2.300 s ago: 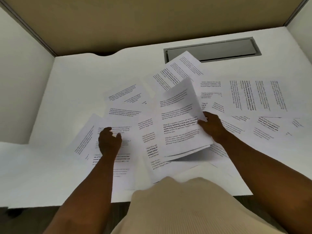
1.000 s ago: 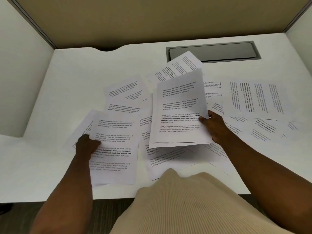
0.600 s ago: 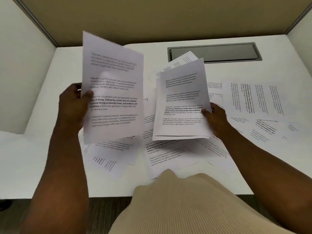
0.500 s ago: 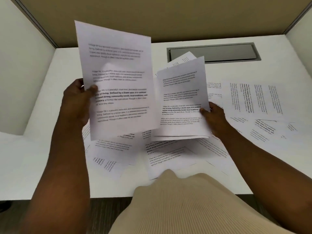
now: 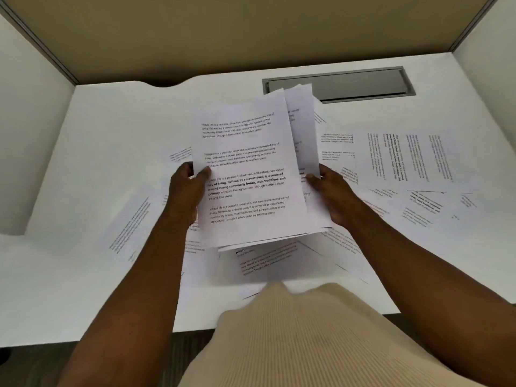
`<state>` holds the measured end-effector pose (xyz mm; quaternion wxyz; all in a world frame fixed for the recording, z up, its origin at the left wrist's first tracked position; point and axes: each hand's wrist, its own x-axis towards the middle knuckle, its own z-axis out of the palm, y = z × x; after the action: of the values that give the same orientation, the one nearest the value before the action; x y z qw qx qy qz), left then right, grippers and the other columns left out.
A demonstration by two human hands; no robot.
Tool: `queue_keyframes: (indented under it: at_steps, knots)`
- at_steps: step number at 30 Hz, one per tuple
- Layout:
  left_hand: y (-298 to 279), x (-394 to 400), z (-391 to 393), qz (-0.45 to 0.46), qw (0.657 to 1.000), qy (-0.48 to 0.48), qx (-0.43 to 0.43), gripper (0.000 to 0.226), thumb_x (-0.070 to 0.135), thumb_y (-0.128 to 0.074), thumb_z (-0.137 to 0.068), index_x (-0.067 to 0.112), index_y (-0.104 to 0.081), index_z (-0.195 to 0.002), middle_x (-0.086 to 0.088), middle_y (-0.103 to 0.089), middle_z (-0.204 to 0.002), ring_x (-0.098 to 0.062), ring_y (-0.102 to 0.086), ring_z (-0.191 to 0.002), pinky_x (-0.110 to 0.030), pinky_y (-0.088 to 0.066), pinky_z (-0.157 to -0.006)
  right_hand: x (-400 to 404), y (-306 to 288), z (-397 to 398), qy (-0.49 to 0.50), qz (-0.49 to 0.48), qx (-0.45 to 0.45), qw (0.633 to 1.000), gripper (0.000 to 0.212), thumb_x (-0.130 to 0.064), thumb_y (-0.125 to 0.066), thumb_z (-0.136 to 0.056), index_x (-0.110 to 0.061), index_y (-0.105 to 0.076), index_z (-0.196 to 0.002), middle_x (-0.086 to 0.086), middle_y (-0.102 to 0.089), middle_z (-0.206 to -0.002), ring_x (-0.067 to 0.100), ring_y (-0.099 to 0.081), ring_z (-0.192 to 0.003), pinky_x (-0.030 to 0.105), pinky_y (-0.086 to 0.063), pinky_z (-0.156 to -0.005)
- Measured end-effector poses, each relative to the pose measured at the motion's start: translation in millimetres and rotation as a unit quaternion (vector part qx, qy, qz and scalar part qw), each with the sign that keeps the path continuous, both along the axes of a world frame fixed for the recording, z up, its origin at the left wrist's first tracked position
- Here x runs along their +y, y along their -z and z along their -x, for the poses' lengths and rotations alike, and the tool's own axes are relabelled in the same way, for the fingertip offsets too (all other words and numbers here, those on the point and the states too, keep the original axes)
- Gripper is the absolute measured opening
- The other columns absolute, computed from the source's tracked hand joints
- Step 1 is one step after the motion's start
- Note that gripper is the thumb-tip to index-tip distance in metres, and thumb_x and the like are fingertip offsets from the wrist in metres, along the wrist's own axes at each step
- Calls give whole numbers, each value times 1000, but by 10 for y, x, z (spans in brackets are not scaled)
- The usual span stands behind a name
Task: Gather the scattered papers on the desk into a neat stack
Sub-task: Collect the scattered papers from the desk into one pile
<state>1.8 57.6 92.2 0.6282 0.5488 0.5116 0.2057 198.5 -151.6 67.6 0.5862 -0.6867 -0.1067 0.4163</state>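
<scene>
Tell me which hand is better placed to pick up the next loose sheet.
Right, likely. Both the left hand and right hand grip the held stack, but most loose sheets lie on the desk to the right.

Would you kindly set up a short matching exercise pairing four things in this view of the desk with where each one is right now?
Things:
1. left hand
2. right hand
3. grey cable hatch
4. sideways sheet

Places:
A. recessed in the desk at the back
B. gripping the left edge of the held stack
C. lying flat on the desk, right of the stack
D. gripping the stack's right edge

Pairs: 1-B, 2-D, 3-A, 4-C
</scene>
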Motion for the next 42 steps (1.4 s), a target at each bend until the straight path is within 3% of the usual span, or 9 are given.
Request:
queue_keyframes:
  at_steps: [2, 5, 12, 16, 21, 25, 29, 34, 42]
  knots:
    - [39, -33, -10, 35, 999, 10, -29, 35, 11, -64, -89, 22, -52, -120, -5, -66, -119, -25, -65, -107, -50, -51, -95, -10, -28, 32, -1, -6, 17, 1000, 24, -10, -49, -99, -20, -60, -118, -3, -70, -110, 13, -67, -96, 22, -55, -78]
    - [93, -73, 5, 112, 991, 27, -69, 63, 7, -68, -83, 23, -42, -139, -6, -59, -133, -24, -60, -118, -45, -47, -101, -16, -40, 93, -7, -6, 45, 999, 21, -18, -54, -97, -21, -65, -115, 5, -72, -112, 19, -69, -97, 35, -57, -83]
    - [131, -239, -77, 153, 985, 46, -69, 44, -7, -58, -85, 17, -62, -122, -7, -70, -117, -28, -67, -104, -46, -56, -87, -106, 3, 48, -2, 0, 80, 997, 18, -23, -52, -98, -24, -68, -108, 2, -73, -107, 22, -67, -100, 39, -54, -90]
    - [193, -239, -121, 146, 988, 40, -41, 40, -7, -58, -87, 23, -63, -112, -7, -69, -116, -30, -65, -105, -49, -53, -89, -197, 96, -48, 34, 52, 108, 992, 19, -35, -51, -98, -22, -65, -99, -2, -69, -98, 19, -65, -88, 30, -52, -74]
    - [228, -227, -163, 148, 987, 28, -62, 45, -9, -56, -86, 21, -61, -120, -4, -69, -116, -26, -66, -97, -43, -56, -79, -515, 341, -268, 160, 131, 54, 977, 8, -21, -64, -90, -13, -64, -86, 6, -67, -84, 18, -59, -70, 26, -48, -60]
    - [242, -213, -208, 151, 985, 34, -72, 48, -9, -55, -85, 21, -60, -122, -2, -69, -116, -25, -66, -99, -39, -57, -76, -977, 560, -490, 258, 260, -84, 927, 3, -14, -65, -81, -14, -62, -81, 4, -63, -82, 26, -62, -82, 29, -47, -71]
    - [243, -245, -322, 152, 985, 39, -71, 48, -10, -55, -85, 20, -60, -122, -5, -67, -121, -29, -63, -109, -48, -52, -91, -1463, 682, -724, 271, 403, -123, 865, 37, -18, -59, -84, -1, -58, -117, 14, -61, -119, 32, -57, -113, 31, -44, -91]
    - [284, -306, -425, 157, 984, 51, -66, 52, -10, -55, -85, 18, -58, -129, -8, -65, -125, -31, -61, -114, -50, -50, -94, -1902, 715, -903, 325, 516, -74, 789, 63, -23, -64, -82, -2, -34, -133, 20, -37, -138, 35, -39, -127, 42, -38, -102]
    - [300, -337, -470, 156, 983, 66, -75, 51, -8, -55, -85, 19, -58, -129, -4, -67, -123, -27, -64, -109, -45, -54, -88, -2131, 672, -973, 280, 542, 11, 792, 79, -41, -70, -77, -3, -35, -137, 18, -38, -135, 32, -42, -122, 36, -40, -86]
